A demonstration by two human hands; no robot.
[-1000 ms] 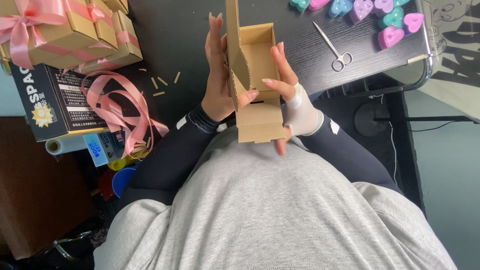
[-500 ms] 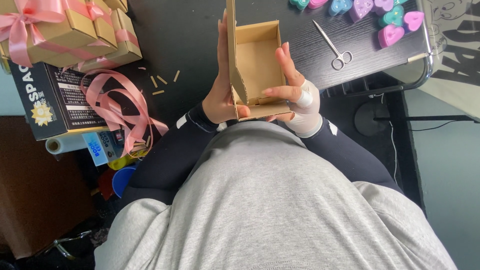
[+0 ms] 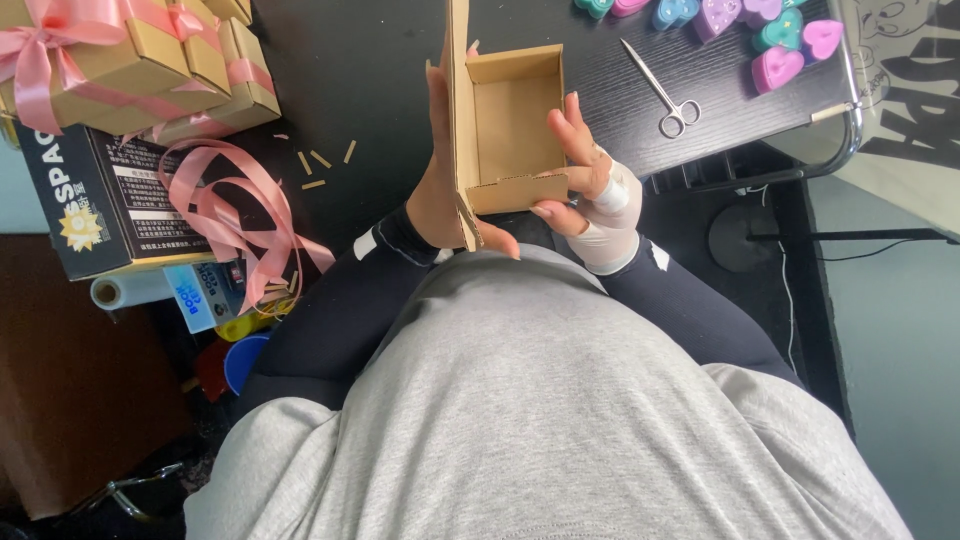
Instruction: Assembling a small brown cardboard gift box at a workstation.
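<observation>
Past the ribbon-tied gift boxes (image 3: 130,60) at the desk's (image 3: 380,90) left edge, the left hand (image 3: 440,200) clasps the upright lid of the open cardboard box (image 3: 510,125) held above the near edge, while the bandaged right hand (image 3: 585,180) pinches its front wall, which could buckle or unfold if squeezed unevenly.

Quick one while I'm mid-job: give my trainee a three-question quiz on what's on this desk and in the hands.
1. True or false: the cardboard box held by both hands is empty inside.
2. Which tool lies on the dark desk to the right of the box? A) scissors B) stapler C) tape roll
3. What colour is the loose ribbon on the desk's left side?

Key:
1. True. The left hand and right hand hold it, inside bare.
2. A, the scissors.
3. Pink.
</observation>
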